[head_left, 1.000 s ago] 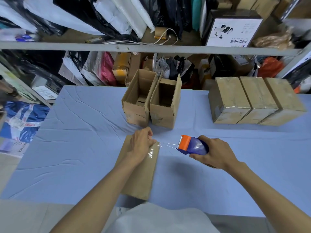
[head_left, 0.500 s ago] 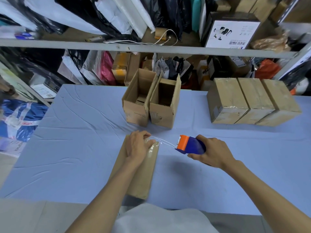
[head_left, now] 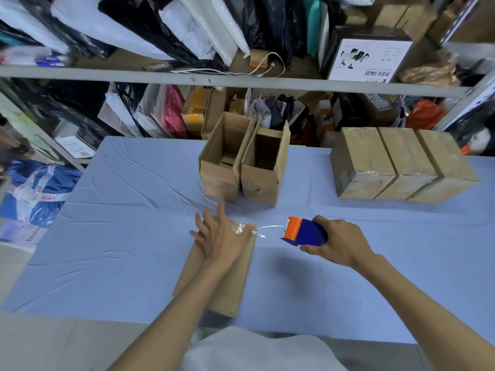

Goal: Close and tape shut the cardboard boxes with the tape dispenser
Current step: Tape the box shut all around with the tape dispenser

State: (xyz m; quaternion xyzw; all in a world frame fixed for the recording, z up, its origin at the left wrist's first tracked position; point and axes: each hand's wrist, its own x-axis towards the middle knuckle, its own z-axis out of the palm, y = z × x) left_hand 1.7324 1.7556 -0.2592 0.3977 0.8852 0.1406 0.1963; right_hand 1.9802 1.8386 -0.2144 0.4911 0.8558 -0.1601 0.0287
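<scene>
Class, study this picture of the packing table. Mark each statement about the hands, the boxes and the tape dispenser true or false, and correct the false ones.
1. The right hand holds the dispenser. True.
2. The left hand rests with fingers spread on the near box. True.
3. The pair of boxes beyond the near box is taped shut. False: both stand open.
4. Four taped boxes stand at the right. False: there are three, side by side.
5. A strand of tape runs from the dispenser to the near box. True.
</scene>
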